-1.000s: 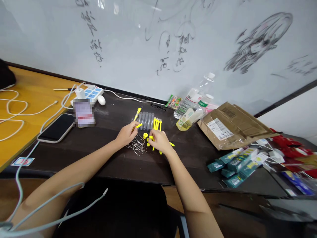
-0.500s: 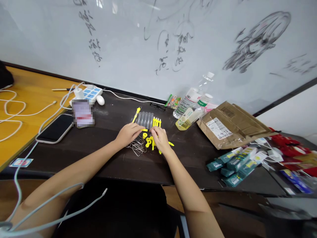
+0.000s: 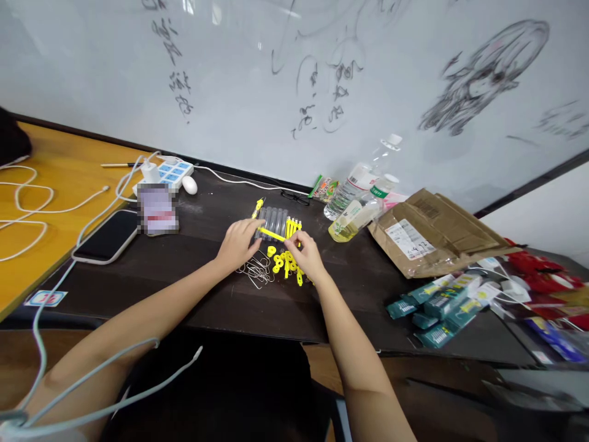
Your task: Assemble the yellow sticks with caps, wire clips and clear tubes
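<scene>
A slim yellow plastic rod (image 3: 273, 234) spans the gap between my two hands, tilted slightly down to the right. My left hand (image 3: 238, 244) pinches its left end, and the fingertips of my right hand (image 3: 306, 252) close on its right end. Behind it lies a row of clear grey tubes (image 3: 276, 218), with several more yellow rods (image 3: 291, 226) at their right. A yellow piece with a thin tip (image 3: 257, 209) rests by the tubes' left side. Below the hands are loose yellow ring-shaped parts (image 3: 278, 263) and a tangle of bent metal wires (image 3: 256, 270).
At the right stand or lean plastic bottles (image 3: 350, 216), a brown parcel (image 3: 427, 230) and green boxes (image 3: 444, 307). Leftward are a phone (image 3: 108, 236), a white power strip (image 3: 172, 174) and cables. Glasses (image 3: 295, 197) lie near the whiteboard (image 3: 230, 92).
The right hand has come off the loose yellow parts and taken the rod's right end. My left hand has raised the rod slightly, and more of it shows.
</scene>
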Motion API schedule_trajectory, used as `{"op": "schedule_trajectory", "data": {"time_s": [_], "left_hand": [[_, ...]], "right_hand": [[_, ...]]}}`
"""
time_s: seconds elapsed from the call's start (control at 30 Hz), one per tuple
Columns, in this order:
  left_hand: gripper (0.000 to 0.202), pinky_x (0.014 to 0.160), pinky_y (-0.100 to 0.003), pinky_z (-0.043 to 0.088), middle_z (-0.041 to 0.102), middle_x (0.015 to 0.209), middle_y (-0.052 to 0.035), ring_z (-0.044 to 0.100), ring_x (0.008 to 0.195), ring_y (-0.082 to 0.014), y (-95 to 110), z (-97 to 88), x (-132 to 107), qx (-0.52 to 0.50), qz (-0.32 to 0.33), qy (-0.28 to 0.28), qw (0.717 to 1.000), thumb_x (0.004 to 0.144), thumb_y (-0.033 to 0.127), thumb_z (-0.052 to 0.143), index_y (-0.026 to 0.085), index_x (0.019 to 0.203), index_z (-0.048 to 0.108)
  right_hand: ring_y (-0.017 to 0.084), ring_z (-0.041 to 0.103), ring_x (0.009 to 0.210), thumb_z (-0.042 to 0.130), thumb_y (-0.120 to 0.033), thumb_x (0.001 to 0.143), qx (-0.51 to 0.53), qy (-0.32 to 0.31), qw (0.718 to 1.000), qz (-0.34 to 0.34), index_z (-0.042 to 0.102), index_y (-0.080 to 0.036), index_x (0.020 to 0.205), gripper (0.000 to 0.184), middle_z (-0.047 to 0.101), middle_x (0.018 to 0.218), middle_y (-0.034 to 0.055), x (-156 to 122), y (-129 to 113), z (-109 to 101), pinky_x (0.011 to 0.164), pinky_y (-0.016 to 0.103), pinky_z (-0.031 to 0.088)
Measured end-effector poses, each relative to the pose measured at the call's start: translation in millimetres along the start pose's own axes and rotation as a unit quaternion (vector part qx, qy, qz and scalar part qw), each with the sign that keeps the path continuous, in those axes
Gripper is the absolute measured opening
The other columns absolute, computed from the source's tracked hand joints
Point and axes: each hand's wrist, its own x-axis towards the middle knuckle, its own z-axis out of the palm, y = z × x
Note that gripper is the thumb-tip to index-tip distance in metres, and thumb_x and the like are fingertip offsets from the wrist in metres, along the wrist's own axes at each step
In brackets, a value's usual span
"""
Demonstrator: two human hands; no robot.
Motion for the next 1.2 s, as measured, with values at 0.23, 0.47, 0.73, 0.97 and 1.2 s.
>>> {"op": "schedule_trajectory", "data": {"time_s": [0.23, 0.47, 0.73, 0.97, 1.2], "left_hand": [[0.053, 0.104, -0.042, 0.035, 0.045, 0.135, -0.0115, 0.043, 0.124, -0.0263, -1.2, 6.5, -4.5, 0.0, -0.047, -0.043, 0.998, 0.085, 0.025, 0.052, 0.019, 0.136, 0.039], [0.044, 0.104, -0.045, 0.033, 0.047, 0.133, -0.0102, 0.045, 0.121, -0.0277, -4.9, 11.1, -6.1, 0.014, -0.065, -0.071, 0.995, 0.085, 0.026, 0.051, 0.021, 0.129, 0.046], [0.038, 0.097, -0.043, 0.038, 0.053, 0.122, -0.01, 0.052, 0.108, -0.0261, -17.3, 10.0, -2.8, 0.039, -0.126, -0.043, 0.99, 0.084, 0.022, 0.049, 0.02, 0.122, 0.052], [0.032, 0.096, -0.045, 0.037, 0.048, 0.127, -0.0097, 0.05, 0.112, -0.027, -24.6, 16.0, -5.8, 0.069, -0.137, -0.081, 0.985, 0.088, 0.032, 0.049, 0.026, 0.117, 0.06], [0.027, 0.095, -0.044, 0.035, 0.056, 0.109, -0.0085, 0.05, 0.105, -0.0261, -27.0, 15.2, -6.0, 0.097, -0.129, -0.105, 0.981, 0.089, 0.036, 0.048, 0.025, 0.109, 0.063]], "right_hand": [[0.016, 0.045, 0.065, 0.045, -0.034, 0.089, -0.221, 0.152, 0.947, 0.174, 0.045, -0.02, 0.071, 0.023, 0.05, 0.065, -0.0002, 2.4, 27.9, -21.6, 0.063, 0.027, 0.03], [0.021, 0.055, 0.077, 0.045, -0.029, 0.088, -0.37, 0.046, 0.891, 0.261, 0.055, -0.017, 0.08, 0.018, 0.062, 0.078, 0.0085, 2.1, 39.3, -25.3, 0.067, 0.03, 0.032], [0.026, 0.057, 0.094, 0.049, -0.033, 0.087, -0.357, -0.032, 0.895, 0.264, 0.063, -0.019, 0.09, 0.021, 0.066, 0.099, 0.0108, 1.3, 36.1, -18.9, 0.075, 0.034, 0.036], [0.027, 0.055, 0.097, 0.042, -0.035, 0.091, -0.335, -0.028, 0.908, 0.249, 0.067, -0.02, 0.098, 0.03, 0.066, 0.103, 0.0115, 0.7, 29.6, -18.7, 0.078, 0.035, 0.034], [0.022, 0.055, 0.087, 0.038, -0.036, 0.093, -0.261, 0.017, 0.949, 0.177, 0.063, -0.02, 0.097, 0.03, 0.067, 0.086, 0.0053, 2.8, 17.9, -16.4, 0.078, 0.033, 0.031]]}}
